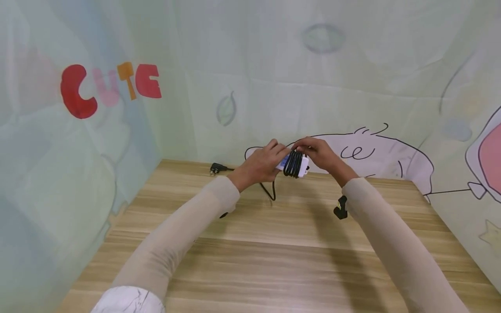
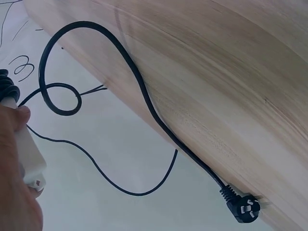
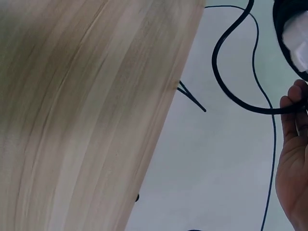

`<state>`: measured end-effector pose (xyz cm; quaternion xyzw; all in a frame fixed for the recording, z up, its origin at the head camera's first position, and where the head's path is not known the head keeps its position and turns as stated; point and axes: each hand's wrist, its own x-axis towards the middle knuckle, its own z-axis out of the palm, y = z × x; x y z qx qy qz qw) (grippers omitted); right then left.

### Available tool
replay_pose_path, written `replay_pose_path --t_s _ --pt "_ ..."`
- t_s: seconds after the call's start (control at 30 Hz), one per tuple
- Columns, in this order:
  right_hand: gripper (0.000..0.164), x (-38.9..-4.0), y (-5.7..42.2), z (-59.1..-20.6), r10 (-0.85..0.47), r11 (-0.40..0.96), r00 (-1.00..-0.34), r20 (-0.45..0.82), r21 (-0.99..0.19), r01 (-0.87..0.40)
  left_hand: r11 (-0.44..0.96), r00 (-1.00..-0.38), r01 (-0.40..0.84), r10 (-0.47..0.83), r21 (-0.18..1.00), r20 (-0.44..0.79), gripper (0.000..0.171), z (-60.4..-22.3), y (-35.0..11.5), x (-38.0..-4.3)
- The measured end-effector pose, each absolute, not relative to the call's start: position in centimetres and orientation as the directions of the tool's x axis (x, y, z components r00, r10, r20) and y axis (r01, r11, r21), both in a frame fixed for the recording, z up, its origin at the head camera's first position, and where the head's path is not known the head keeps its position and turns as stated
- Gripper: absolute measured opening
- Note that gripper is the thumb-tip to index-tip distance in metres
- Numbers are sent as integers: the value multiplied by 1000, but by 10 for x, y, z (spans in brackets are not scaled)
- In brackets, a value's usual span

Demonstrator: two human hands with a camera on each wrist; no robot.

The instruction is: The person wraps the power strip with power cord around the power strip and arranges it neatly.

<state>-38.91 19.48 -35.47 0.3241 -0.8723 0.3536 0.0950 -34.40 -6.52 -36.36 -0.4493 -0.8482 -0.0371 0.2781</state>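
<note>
A white power strip (image 1: 304, 167) is held up over the far part of the table, with several turns of its black cord (image 1: 292, 164) wound round it. My left hand (image 1: 261, 164) grips one end of the strip; in the left wrist view the thumb lies along the white body (image 2: 30, 154). At the other end, my right hand (image 1: 318, 153) pinches the cord beside the coils, and the right wrist view has the cord (image 3: 216, 67) running into its fingertips. A loose length loops below the strip to a black plug (image 2: 244, 208) near the table's far edge.
On the wooden table (image 1: 250, 269), a black clip-like object (image 1: 340, 208) lies by the right sleeve. A small dark thing (image 1: 223, 215) peeks out beside the left sleeve. A printed curtain (image 1: 250, 87) hangs behind the table and along its sides.
</note>
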Motion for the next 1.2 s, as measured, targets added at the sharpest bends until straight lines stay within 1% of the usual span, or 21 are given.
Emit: replay_pose_path --t_s 0.13,0.23,0.37,0.43,0.53,0.67,0.83,0.97,1.1,1.2 --pt "25 -390 194 -364 -467 523 -794 389 -602 -603 598 -451 780 741 -183 498 56 -363 -63 -343" --pt "26 -390 194 -370 -447 505 -818 361 -653 -564 600 -453 781 736 -173 503 56 -365 -63 -342" --pt "32 -388 195 -379 -422 464 -851 311 -733 -498 609 -437 774 713 -175 549 54 -368 -62 -342" --pt "34 -387 196 -382 -418 446 -852 316 -745 -496 618 -424 764 697 -185 578 53 -370 -61 -343" --pt "31 -389 195 -387 -428 435 -828 362 -720 -540 642 -415 739 673 -204 613 53 -371 -60 -343" --pt "30 -391 193 -389 -431 442 -802 414 -678 -587 677 -435 703 652 -218 621 53 -370 -58 -344" --pt "32 -390 192 -387 -432 465 -814 389 -677 -570 696 -464 679 654 -234 598 53 -368 -58 -343" --pt "37 -390 191 -386 -436 478 -822 366 -680 -556 707 -467 653 658 -271 591 50 -368 -58 -342" --pt "37 -391 189 -384 -427 484 -835 348 -692 -536 713 -441 621 662 -327 606 47 -369 -57 -341" --pt "39 -390 188 -381 -417 480 -847 330 -711 -514 711 -386 581 669 -395 635 44 -370 -57 -341"
